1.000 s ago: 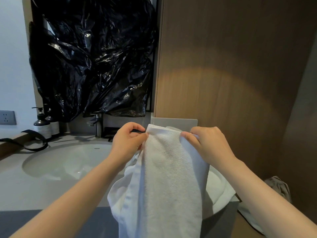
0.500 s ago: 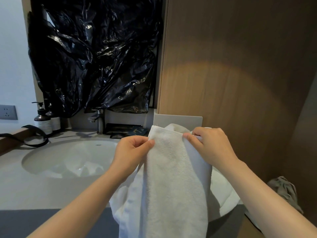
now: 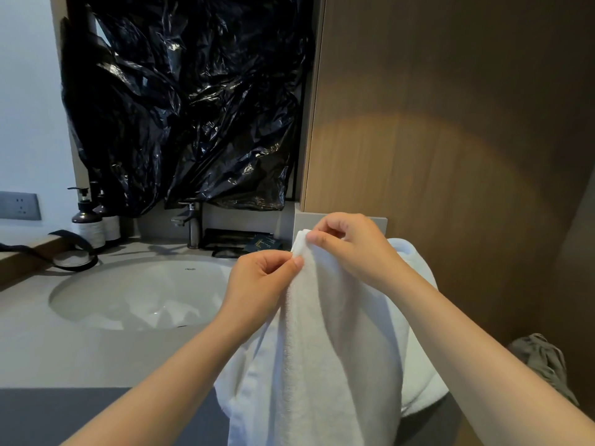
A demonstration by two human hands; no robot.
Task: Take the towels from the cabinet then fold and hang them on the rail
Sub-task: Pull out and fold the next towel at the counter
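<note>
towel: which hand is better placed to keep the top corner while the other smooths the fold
Right, likely. The right hand pinches the stacked top corner of the white towel; the left hand pinches its edge just below, free to slide down.

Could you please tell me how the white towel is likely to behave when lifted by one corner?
Probably floppy: the white towel hangs in soft folds below where the left hand and right hand pinch its top edge. Its fuzzy pile suggests it will not slip easily. Being cloth, it is hardly fragile.
</note>
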